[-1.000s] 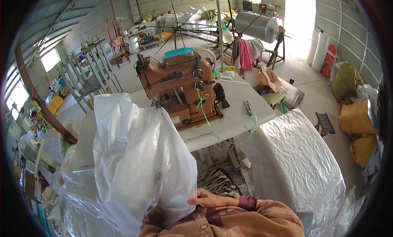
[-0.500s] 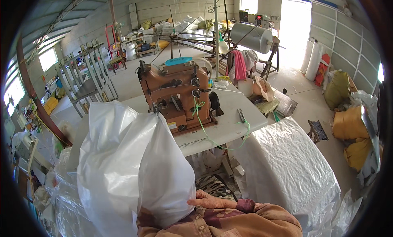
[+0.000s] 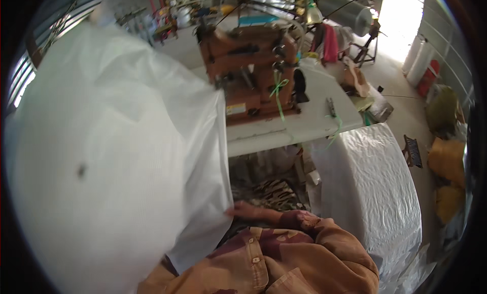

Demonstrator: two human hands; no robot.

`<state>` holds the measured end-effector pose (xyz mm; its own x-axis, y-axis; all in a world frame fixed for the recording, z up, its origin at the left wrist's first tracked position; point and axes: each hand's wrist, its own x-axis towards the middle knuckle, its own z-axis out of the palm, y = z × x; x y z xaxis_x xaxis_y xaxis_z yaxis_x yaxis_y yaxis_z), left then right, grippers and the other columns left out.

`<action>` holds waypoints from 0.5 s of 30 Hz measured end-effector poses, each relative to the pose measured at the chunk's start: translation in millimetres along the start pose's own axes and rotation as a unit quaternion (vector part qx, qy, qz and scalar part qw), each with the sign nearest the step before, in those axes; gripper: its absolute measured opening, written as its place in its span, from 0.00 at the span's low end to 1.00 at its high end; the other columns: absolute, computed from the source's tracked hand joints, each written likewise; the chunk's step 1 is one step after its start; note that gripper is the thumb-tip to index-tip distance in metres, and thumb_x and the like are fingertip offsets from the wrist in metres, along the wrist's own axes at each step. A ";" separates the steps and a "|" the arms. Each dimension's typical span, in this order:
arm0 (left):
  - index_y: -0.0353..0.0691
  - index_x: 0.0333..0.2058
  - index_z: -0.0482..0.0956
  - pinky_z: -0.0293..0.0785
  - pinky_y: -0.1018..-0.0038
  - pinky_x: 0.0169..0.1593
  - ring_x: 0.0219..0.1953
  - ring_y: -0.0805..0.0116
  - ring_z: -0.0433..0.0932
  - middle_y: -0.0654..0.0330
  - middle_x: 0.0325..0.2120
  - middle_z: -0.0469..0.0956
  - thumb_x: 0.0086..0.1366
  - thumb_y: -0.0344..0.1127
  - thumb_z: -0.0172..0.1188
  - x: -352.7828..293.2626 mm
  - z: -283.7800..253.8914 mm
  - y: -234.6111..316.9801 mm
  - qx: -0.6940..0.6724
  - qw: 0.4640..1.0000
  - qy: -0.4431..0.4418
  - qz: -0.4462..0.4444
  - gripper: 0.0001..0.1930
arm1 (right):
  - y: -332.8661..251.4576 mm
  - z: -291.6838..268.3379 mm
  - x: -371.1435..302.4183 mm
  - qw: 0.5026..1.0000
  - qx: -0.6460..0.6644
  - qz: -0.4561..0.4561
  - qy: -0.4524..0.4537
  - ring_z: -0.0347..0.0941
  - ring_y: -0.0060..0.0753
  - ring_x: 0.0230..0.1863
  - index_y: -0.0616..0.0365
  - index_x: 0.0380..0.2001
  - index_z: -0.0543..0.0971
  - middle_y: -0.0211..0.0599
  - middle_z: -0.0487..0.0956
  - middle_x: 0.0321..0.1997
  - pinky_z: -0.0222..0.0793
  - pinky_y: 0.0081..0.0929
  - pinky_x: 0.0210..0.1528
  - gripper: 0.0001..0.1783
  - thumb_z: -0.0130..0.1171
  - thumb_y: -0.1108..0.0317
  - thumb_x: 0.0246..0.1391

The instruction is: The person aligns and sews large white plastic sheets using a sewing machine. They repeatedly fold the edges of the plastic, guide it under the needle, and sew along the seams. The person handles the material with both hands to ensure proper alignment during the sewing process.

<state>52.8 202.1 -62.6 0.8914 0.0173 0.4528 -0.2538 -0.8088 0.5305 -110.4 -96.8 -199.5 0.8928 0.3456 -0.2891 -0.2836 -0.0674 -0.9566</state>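
A large white plastic sack (image 3: 116, 141) fills the left side, lifted and bulging, with a small dark spot on its face. My right hand (image 3: 247, 211) is closed on the sack's right edge, close in front of my body. The sack covers my left forearm, and my left hand's fingers cannot be made out; a blurred pale patch shows at the sack's top. Beyond the sack stands a brown sewing machine (image 3: 248, 70) on a pale table (image 3: 324, 101). The sack's upper corner reaches close to the machine's needle side. Green thread (image 3: 278, 91) hangs from the machine.
Thread snips (image 3: 331, 107) lie on the table's right part. A stack of white plastic sacks (image 3: 380, 172) stands to my right. Farther off are a big grey roll (image 3: 345, 13) on a stand, a small stool (image 3: 413, 151) and yellow bundles (image 3: 447, 159) along the right wall.
The sack has risen and spread up and to the left, now hiding much of the left side. My right hand still holds its edge. The whole view has shifted.
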 end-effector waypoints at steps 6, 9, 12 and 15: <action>0.29 0.53 0.75 0.69 0.58 0.57 0.55 0.40 0.72 0.38 0.52 0.74 0.73 0.40 0.48 26.6 -9.2 -44.6 0.053 0.997 0.006 -0.056 0.20 | -101.2 -2.0 -36.7 0.997 -0.052 0.063 -0.019 0.73 0.18 0.47 0.63 0.44 0.83 0.34 0.84 0.44 0.70 0.24 0.53 0.15 0.62 0.63 0.62; 0.29 0.53 0.75 0.69 0.58 0.58 0.56 0.39 0.72 0.37 0.53 0.74 0.73 0.40 0.48 -3.2 8.6 -36.4 0.035 0.995 -0.052 -0.078 0.20 | -151.7 7.3 -89.8 0.961 0.082 -0.178 -0.193 0.73 0.16 0.45 0.61 0.41 0.84 0.26 0.83 0.39 0.69 0.21 0.50 0.11 0.63 0.65 0.62; 0.27 0.55 0.73 0.68 0.58 0.59 0.58 0.37 0.70 0.36 0.55 0.72 0.73 0.42 0.49 -35.6 21.6 -2.7 0.022 0.988 -0.138 -0.067 0.22 | -119.6 -15.2 -109.6 0.964 0.170 -0.147 -0.144 0.73 0.17 0.39 0.62 0.41 0.84 0.22 0.83 0.37 0.70 0.24 0.46 0.10 0.64 0.67 0.61; 0.31 0.60 0.69 0.70 0.58 0.58 0.57 0.41 0.73 0.39 0.55 0.74 0.72 0.45 0.53 -54.4 31.0 29.9 -0.036 0.995 -0.016 0.090 0.25 | -37.5 -52.1 -86.2 0.968 -0.232 0.044 0.083 0.75 0.27 0.26 0.63 0.33 0.84 0.43 0.82 0.25 0.71 0.36 0.33 0.15 0.63 0.60 0.58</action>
<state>8.3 158.7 -93.6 0.8404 -0.1424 0.5229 -0.4351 -0.7525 0.4944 -158.5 -172.8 -140.7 0.9273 0.1663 -0.3354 -0.2079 -0.5162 -0.8309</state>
